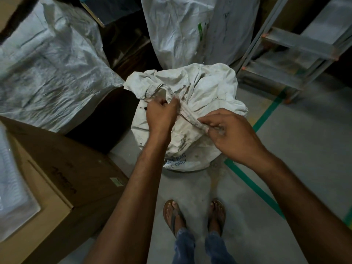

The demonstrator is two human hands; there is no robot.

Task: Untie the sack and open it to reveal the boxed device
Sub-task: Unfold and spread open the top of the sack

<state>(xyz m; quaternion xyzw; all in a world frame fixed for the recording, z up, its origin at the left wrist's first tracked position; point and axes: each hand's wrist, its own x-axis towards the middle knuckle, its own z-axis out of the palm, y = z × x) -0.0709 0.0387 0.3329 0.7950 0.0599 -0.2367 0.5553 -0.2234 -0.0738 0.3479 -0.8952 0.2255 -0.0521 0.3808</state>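
Observation:
A dirty white woven sack (207, 92) stands on the grey floor in front of my feet, its mouth gathered and twisted into a tied neck (187, 116). My left hand (162, 116) is closed on the twisted neck at its upper left end. My right hand (232, 133) pinches the loose tail end of the same twist between thumb and fingers. The neck stretches taut between both hands. The sack's contents are hidden; no box shows inside it.
A large brown cardboard box (62, 180) stands at my left. Two other white sacks, one at the left (47, 60) and one behind (182, 29), crowd the back. A metal rack (297, 46) is at the right. Green floor tape (266, 119) runs past the sack.

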